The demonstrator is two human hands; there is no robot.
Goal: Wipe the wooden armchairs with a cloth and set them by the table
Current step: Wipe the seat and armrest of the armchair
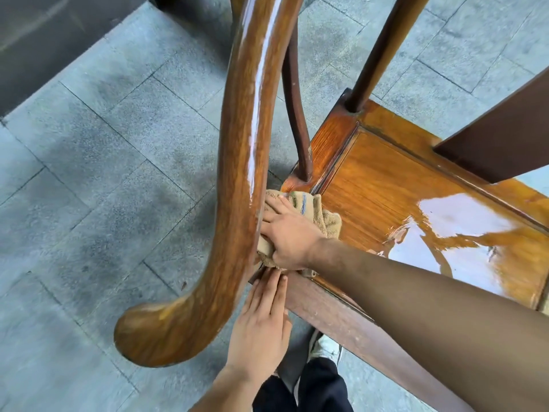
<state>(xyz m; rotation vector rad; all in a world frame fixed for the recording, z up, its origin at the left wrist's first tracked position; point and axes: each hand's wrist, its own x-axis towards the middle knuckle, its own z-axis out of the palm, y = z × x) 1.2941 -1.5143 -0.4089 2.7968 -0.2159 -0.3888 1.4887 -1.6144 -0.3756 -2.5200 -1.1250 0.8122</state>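
A glossy wooden armchair fills the view: its curved armrest (237,179) sweeps from the top down to a rounded end at the lower left, and its seat (401,203) lies to the right, shiny and wet-looking. My right hand (288,233) presses a beige cloth (320,212) flat onto the seat's front left corner, just beside the armrest. My left hand (261,322) lies flat with fingers together on the seat's front rail (341,316), below the cloth. Part of the cloth is hidden under my right hand and behind the armrest.
Grey stone floor tiles (104,173) surround the chair. A dark strip (44,40) runs along the top left. The chair's back splat (499,129) and thin posts (383,49) rise at the upper right. My shoe (323,346) and dark trousers show below the seat rail.
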